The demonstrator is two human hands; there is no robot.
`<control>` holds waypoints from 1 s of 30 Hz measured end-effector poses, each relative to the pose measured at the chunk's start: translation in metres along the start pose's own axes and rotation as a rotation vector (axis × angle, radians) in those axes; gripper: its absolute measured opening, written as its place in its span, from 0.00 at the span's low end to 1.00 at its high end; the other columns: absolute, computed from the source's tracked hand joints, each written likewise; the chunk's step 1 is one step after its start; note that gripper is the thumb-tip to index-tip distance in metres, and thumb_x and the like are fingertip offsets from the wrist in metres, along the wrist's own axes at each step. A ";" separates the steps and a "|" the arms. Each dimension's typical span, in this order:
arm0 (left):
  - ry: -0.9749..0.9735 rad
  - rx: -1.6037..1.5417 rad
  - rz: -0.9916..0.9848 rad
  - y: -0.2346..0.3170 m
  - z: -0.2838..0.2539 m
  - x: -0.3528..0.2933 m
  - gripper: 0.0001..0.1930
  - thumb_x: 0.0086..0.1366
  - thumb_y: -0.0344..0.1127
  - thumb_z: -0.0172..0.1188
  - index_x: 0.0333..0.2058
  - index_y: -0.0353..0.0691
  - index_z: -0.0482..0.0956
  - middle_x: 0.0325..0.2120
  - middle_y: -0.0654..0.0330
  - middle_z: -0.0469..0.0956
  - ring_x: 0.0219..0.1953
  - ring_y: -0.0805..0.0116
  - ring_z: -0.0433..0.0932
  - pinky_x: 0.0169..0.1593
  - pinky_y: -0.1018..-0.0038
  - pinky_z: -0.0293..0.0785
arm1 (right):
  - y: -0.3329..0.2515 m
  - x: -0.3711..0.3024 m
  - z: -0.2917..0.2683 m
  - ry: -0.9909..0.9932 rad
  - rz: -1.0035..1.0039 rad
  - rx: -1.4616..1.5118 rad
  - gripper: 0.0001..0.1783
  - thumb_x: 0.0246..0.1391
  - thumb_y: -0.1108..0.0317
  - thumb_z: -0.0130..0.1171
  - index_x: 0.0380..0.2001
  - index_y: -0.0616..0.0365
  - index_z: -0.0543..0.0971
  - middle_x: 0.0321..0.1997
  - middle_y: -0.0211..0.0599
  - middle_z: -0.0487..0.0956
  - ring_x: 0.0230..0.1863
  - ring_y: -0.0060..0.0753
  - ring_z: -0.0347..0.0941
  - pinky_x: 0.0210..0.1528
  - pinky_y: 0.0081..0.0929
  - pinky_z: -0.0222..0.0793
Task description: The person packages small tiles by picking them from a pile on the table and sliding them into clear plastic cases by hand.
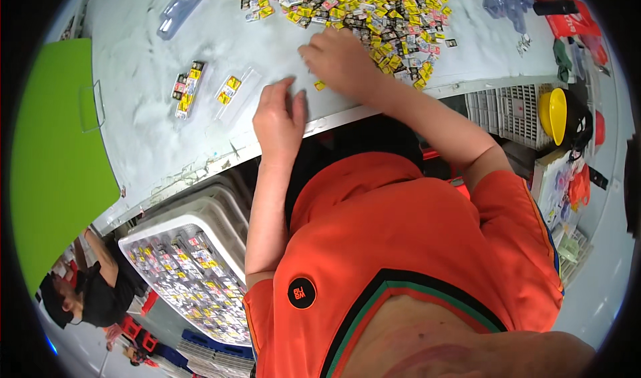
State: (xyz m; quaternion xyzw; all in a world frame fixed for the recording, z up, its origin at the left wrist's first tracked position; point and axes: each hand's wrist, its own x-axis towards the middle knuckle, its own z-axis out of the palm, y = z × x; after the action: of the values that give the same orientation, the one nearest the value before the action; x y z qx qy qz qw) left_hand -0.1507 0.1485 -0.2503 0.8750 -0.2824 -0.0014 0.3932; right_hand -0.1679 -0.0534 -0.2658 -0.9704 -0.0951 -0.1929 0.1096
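Note:
My left hand (279, 116) is at the table's near edge, thumb and forefinger apart, with nothing visible between them. Just left of it lies a clear plastic tray (248, 84) with a few small yellow-and-black boxes (229, 89) in one part. My right hand (344, 63) is bent over the near left edge of a large pile of small boxes (394, 24), coloured yellow, black, pink and white. Its fingers are curled together; whatever they hold is hidden. A single yellow box (320, 85) lies below that hand. Farther left sits a filled tray (189, 89) of these boxes.
Empty clear plastic trays lie at far left (182, 11) and far right (507, 4). A green board (50, 157) adjoins the table's left side. Below the table stands a white crate (214, 228) full of packed trays. Another person (93, 284) is at lower left.

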 end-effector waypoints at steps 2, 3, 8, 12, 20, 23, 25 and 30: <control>-0.014 -0.002 0.024 0.003 0.008 0.000 0.17 0.61 0.30 0.67 0.49 0.38 0.80 0.39 0.52 0.79 0.33 0.53 0.82 0.36 0.62 0.79 | -0.008 -0.004 0.002 0.035 -0.015 0.189 0.13 0.52 0.68 0.66 0.42 0.53 0.83 0.37 0.34 0.79 0.42 0.41 0.76 0.43 0.39 0.72; -0.005 0.009 0.027 0.005 0.010 0.001 0.18 0.61 0.30 0.67 0.50 0.37 0.80 0.42 0.51 0.77 0.34 0.51 0.82 0.37 0.61 0.79 | -0.004 -0.004 -0.001 0.036 -0.012 0.187 0.13 0.52 0.68 0.66 0.42 0.53 0.83 0.37 0.34 0.79 0.42 0.41 0.76 0.43 0.39 0.72; 0.012 0.075 0.039 0.013 0.012 0.016 0.20 0.61 0.30 0.66 0.53 0.37 0.79 0.48 0.51 0.75 0.36 0.48 0.82 0.38 0.60 0.80 | 0.056 0.016 -0.016 0.315 0.059 0.096 0.12 0.53 0.69 0.65 0.42 0.54 0.83 0.40 0.35 0.81 0.42 0.43 0.77 0.46 0.38 0.75; -0.069 0.157 0.025 0.008 0.018 0.027 0.19 0.61 0.29 0.65 0.52 0.37 0.79 0.47 0.52 0.75 0.37 0.49 0.82 0.38 0.60 0.80 | 0.073 0.024 -0.006 0.199 -0.004 0.038 0.11 0.55 0.69 0.64 0.42 0.53 0.83 0.42 0.34 0.80 0.43 0.42 0.77 0.46 0.38 0.74; 0.007 0.089 0.112 -0.004 0.015 0.017 0.19 0.60 0.26 0.63 0.52 0.35 0.79 0.47 0.50 0.74 0.36 0.49 0.82 0.36 0.60 0.80 | 0.039 0.004 -0.008 0.095 0.006 0.355 0.13 0.57 0.69 0.64 0.46 0.56 0.81 0.49 0.35 0.79 0.50 0.43 0.76 0.51 0.38 0.74; 0.041 0.127 0.074 0.007 0.014 0.029 0.20 0.60 0.24 0.62 0.52 0.33 0.79 0.49 0.48 0.74 0.35 0.48 0.83 0.36 0.60 0.81 | 0.051 0.013 -0.002 0.226 0.012 0.219 0.13 0.57 0.69 0.64 0.46 0.57 0.82 0.51 0.37 0.79 0.51 0.44 0.76 0.52 0.38 0.74; -0.001 0.206 0.080 0.012 0.016 0.041 0.20 0.60 0.24 0.60 0.53 0.36 0.79 0.53 0.48 0.75 0.34 0.47 0.83 0.36 0.60 0.81 | 0.051 0.010 0.006 0.179 -0.147 0.046 0.14 0.56 0.70 0.64 0.47 0.57 0.82 0.52 0.37 0.79 0.51 0.45 0.76 0.52 0.37 0.74; -0.070 0.227 0.141 0.002 0.025 0.050 0.19 0.61 0.25 0.59 0.52 0.38 0.80 0.54 0.51 0.76 0.34 0.48 0.84 0.35 0.59 0.81 | 0.033 0.004 0.004 0.064 -0.087 0.224 0.15 0.55 0.71 0.63 0.47 0.54 0.83 0.53 0.36 0.78 0.52 0.43 0.76 0.52 0.38 0.73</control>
State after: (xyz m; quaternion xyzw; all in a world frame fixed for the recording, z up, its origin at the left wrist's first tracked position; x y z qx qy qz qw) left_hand -0.1150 0.1057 -0.2548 0.8913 -0.3550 0.0277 0.2806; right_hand -0.1555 -0.0835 -0.2736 -0.9404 -0.1548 -0.2163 0.2118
